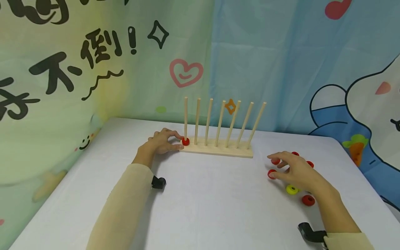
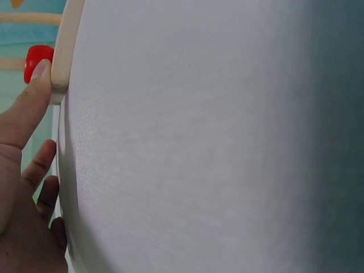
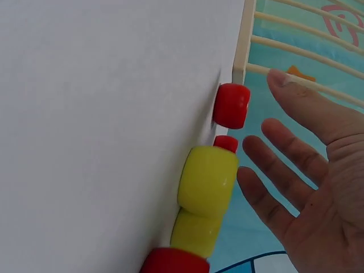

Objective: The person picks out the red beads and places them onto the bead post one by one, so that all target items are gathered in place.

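Observation:
A wooden peg rack [image 1: 218, 148] with several upright pegs stands at the back of the table, and a red bead [image 1: 185, 141] sits at the foot of its leftmost peg. My left hand [image 1: 162, 141] grips the left end of the rack base between thumb and index finger, the thumb [image 2: 35, 94] right by that bead. Over the loose beads at the right, my right hand [image 1: 295, 168] hovers with fingers spread and nothing between them. Its thumb overlaps a red bead [image 1: 271, 174] in the head view. In the right wrist view, a red bead [image 3: 232, 106] and a yellow bead [image 3: 209, 177] lie beside the fingers.
More loose beads lie around the right hand: a yellow bead [image 1: 292, 189], a red bead [image 1: 308, 200] and others partly hidden by it. A printed cloth backdrop [image 1: 250, 52] hangs behind the white table [image 1: 212, 201].

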### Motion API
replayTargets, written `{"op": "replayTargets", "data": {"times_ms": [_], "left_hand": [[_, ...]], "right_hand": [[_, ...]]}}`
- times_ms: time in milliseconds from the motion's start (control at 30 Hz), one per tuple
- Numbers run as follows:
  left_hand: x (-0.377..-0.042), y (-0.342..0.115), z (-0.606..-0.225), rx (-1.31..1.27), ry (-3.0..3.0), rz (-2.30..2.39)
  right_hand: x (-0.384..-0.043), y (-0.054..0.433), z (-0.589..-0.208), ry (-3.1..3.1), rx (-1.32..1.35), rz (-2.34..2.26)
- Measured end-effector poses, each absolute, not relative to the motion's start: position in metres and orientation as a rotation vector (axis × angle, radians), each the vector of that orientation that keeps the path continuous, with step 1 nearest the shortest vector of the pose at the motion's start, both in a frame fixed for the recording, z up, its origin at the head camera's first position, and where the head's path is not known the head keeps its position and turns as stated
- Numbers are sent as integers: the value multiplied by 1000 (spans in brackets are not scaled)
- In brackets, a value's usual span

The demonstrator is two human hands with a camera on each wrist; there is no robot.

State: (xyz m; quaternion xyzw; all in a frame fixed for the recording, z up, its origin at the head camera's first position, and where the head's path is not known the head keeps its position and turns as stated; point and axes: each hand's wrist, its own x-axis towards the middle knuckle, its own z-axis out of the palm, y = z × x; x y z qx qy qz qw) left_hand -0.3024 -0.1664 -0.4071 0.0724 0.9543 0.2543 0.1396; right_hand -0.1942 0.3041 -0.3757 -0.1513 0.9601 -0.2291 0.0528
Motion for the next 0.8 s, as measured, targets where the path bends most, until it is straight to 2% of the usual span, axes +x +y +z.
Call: {"op": "replayTargets", "data": {"times_ms": [800], "left_hand": [[-299, -168, -410, 245, 2772, 741]], "right_hand": [[-193, 310, -387, 2842, -433, -648]]}}
